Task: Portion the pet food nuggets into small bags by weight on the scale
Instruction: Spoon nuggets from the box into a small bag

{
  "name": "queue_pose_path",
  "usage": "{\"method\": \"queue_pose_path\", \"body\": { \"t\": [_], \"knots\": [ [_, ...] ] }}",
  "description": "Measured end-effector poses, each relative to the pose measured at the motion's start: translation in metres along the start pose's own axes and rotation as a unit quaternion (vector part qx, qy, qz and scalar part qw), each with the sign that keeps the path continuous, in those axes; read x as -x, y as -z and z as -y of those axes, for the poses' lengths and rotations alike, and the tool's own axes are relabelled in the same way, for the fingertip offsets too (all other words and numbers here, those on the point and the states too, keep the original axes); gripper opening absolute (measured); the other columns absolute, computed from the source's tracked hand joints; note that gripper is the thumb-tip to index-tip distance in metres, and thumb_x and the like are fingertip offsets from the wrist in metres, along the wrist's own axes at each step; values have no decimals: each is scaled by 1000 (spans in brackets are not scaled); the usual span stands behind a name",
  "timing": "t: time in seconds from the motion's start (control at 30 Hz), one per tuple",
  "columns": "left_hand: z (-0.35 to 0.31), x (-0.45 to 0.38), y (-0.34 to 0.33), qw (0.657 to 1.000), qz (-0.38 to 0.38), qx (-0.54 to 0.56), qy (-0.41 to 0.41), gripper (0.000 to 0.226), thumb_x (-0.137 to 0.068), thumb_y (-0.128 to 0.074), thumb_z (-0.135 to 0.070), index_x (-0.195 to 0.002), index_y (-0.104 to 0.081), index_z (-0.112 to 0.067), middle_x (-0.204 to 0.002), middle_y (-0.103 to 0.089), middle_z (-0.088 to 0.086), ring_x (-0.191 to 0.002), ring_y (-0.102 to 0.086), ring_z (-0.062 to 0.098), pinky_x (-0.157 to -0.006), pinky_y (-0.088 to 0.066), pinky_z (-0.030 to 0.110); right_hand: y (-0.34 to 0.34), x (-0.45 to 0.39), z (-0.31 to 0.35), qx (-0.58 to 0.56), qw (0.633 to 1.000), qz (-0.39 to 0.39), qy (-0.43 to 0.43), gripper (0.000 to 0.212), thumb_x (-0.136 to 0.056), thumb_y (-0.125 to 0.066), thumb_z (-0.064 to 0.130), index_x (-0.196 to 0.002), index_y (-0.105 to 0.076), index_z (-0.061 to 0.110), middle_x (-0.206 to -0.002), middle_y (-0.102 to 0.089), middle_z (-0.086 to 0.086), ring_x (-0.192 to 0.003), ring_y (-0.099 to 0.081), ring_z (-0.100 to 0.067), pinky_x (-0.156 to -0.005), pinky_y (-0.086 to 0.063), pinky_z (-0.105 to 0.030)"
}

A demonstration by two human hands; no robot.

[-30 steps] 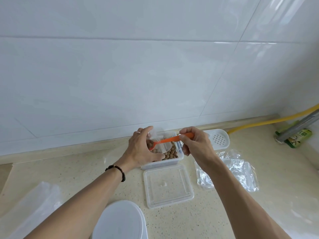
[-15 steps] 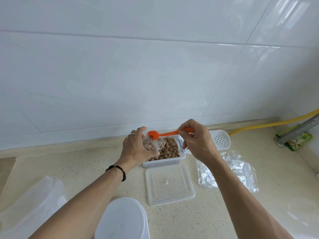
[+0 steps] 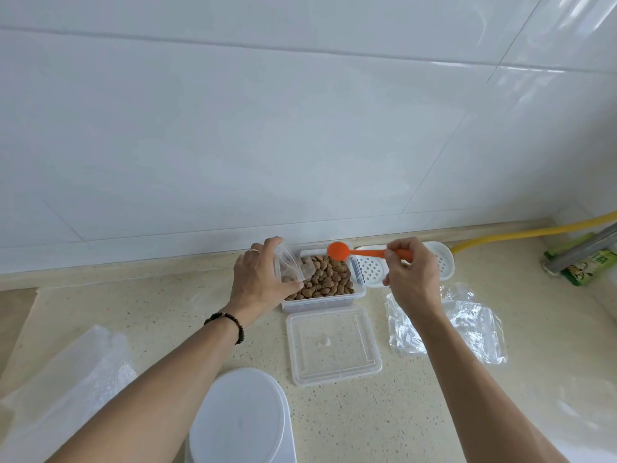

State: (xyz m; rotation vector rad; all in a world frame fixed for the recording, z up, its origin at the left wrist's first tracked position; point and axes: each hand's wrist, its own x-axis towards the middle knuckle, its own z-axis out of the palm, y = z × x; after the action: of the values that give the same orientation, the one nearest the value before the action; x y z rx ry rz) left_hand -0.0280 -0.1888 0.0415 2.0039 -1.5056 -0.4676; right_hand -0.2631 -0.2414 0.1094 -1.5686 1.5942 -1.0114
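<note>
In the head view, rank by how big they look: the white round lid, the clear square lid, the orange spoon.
1. White round lid, though it lies nearest the camera, so this may mislead.
2. Clear square lid.
3. Orange spoon.

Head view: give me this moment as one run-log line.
left hand holds small bag over nugget tub | right hand holds orange spoon above tub | lid off, on counter
</note>
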Motion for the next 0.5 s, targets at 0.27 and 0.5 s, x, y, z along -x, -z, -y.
{"method": "queue_pose_path", "body": {
  "t": [0.27,0.5],
  "knots": [
    [15,9,4,998,-1,-54,-43,81,-64,-79,-48,-132,-42,-26,-106,-57,1,-105,-51,21,-103,-34,44,-36,14,-32,105,990,97,-1,11,-97,-50,8,-91,-58,14,-84,-66,-2,-60,-63,-30,-57,-56,-46],
    [20,11,4,995,7,-79,-58,84,-64,-77,-52,-136,-41,-28,-117,-58,1,-116,-49,20,-108,-29,46,-42,14,-36,-68,974,10,-214,10,-97,-53,4,-104,-58,9,-91,-66,-10,-52,-59,-17,-48,-49,-26]
  ]
}}
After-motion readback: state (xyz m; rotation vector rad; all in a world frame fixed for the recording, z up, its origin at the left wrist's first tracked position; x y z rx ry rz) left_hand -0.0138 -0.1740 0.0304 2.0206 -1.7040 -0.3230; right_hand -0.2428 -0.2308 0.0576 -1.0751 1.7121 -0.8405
